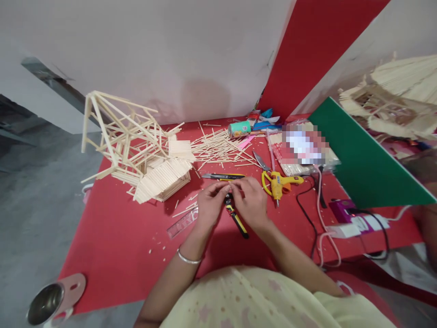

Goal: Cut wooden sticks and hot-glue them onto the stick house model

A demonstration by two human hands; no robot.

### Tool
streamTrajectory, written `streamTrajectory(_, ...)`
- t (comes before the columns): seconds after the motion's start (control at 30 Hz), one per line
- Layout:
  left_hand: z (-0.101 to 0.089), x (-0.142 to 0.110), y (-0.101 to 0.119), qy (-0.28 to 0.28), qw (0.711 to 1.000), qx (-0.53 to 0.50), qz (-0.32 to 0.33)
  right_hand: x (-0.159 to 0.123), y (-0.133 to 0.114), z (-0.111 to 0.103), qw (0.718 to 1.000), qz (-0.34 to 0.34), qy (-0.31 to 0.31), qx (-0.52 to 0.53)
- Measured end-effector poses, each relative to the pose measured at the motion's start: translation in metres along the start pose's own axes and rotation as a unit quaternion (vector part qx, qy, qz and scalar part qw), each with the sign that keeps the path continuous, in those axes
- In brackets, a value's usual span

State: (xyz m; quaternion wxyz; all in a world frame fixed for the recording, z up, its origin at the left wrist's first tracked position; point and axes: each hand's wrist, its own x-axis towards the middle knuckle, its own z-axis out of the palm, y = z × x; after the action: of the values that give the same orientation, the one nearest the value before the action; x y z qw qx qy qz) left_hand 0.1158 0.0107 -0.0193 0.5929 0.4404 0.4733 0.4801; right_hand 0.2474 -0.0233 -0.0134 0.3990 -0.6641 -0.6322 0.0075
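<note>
My left hand [212, 200] and my right hand [251, 200] meet at their fingertips over the middle of the red table. Both are closed in a pinch, and whatever lies between the fingers is too small to make out. Just below them rest black-and-yellow pliers [237, 221], their head partly hidden. A utility knife [221, 176] lies right behind my fingers. Left of my left hand is a clear ruler [182, 223], with a few short stick pieces near it. Further left stands a model built of thin wooden sticks [133, 141], with an open frame and slatted panels.
Loose wooden sticks [218, 148] are heaped at the back beside a green can [239, 129]. To the right lie scissors [262, 161], a yellow glue gun [278, 184], bagged sticks [293, 164] and a power strip [365, 223] with cables. A green board [372, 168] stands at the right.
</note>
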Motion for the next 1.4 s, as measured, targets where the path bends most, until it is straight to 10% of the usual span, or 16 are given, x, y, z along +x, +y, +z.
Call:
streamTrajectory(0.17,0.001,-0.001,-0.004,-0.005,0.954,-0.238,-0.184,-0.006,-0.007,0.004,0.998,-0.054,-0.016,-0.016)
streamTrajectory(0.47,-0.008,0.002,-0.014,0.004,0.966,-0.219,-0.135,-0.009,-0.007,0.005,0.987,-0.009,-0.1,0.125)
streamTrajectory(0.8,-0.021,0.001,-0.005,-0.133,0.946,-0.23,-0.185,0.016,0.0,0.002,0.922,0.093,-0.195,0.32)
streamTrajectory(1.07,-0.02,-0.001,-0.013,-0.097,0.968,-0.175,-0.151,0.012,0.007,0.01,0.908,0.139,-0.194,0.345)
streamTrajectory(1.23,-0.022,0.001,-0.012,-0.05,0.972,-0.178,-0.145,0.033,0.023,0.013,0.971,0.017,-0.227,0.067)
streamTrajectory(1.4,-0.025,0.002,-0.009,-0.04,0.973,-0.183,-0.138,0.055,0.033,0.03,0.925,-0.061,-0.327,-0.183)
